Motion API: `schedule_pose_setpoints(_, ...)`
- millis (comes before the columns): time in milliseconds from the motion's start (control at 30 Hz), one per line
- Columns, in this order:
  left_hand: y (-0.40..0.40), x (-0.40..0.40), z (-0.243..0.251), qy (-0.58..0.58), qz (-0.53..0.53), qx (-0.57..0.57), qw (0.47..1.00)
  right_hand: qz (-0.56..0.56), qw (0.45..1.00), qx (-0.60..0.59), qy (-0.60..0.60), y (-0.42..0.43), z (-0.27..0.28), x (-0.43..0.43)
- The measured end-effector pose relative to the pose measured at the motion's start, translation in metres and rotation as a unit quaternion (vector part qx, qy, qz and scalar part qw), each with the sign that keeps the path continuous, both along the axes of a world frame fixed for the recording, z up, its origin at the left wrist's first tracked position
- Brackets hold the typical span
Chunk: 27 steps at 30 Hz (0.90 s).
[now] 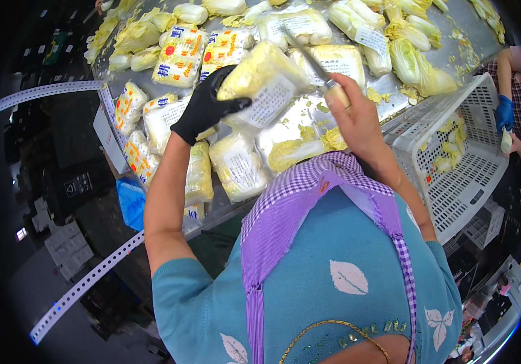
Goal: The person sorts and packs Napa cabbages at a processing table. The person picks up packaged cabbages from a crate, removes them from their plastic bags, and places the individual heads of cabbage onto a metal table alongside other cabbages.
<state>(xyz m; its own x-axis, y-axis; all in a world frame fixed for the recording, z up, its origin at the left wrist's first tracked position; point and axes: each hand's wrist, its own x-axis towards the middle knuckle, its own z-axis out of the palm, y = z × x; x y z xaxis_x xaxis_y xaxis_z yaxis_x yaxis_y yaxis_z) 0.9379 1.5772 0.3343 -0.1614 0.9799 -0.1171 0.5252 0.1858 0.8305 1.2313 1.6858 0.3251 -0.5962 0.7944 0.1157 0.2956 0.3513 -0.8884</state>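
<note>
In a black glove, my left hand (212,102) grips a clear plastic bag of napa cabbage (260,82) at its side, tilted above the metal table. A printed panel with writing faces me on the bag. My bare right hand (356,113) is closed around the wooden handle of a knife (308,59), its blade pointing up and left, just right of the held bag. Below the bag stands another packed bag of cabbage (238,168). A loose napa cabbage (297,152) lies near the table edge in front of my apron.
Several packed bags (181,57) crowd the left of the metal table (283,132). Unpacked cabbages (406,63) and leaf scraps spread along the far side. At right, a tilted white plastic crate (465,186) holds trimmed leaves. Beyond it, a co-worker's blue-gloved hand (505,113) shows.
</note>
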Motion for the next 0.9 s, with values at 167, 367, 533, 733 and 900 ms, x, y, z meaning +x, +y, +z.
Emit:
schedule_pose_setpoints(167, -0.001, 0.005, -0.026, 0.345, -0.108, 0.152, 0.92, -0.045, 0.971, -0.23, 0.048, 0.018, -0.035, -0.004)
schedule_pose_setpoints(367, -0.009, 0.037, -0.124, -0.003, 0.3, -0.052, 0.953, -0.022, 0.961, -0.276, 0.003, 0.003, -0.066, 0.003)
schedule_pose_setpoints(533, -0.029, 0.054, -0.166, -0.026, 0.283, -0.123, 0.951, -0.017, 0.959, -0.282, -0.025, 0.001, -0.078, 0.016)
schedule_pose_setpoints(733, -0.018, 0.042, -0.143, -0.122, 0.215, -0.075, 0.966, 0.006, 0.984, -0.171, -0.056, -0.005, -0.082, 0.033)
schedule_pose_setpoints(900, -0.02, 0.035, -0.128, -0.426, 0.339, 0.257, 0.799, 0.025, 0.981, -0.18, -0.064, -0.006, -0.08, 0.038)
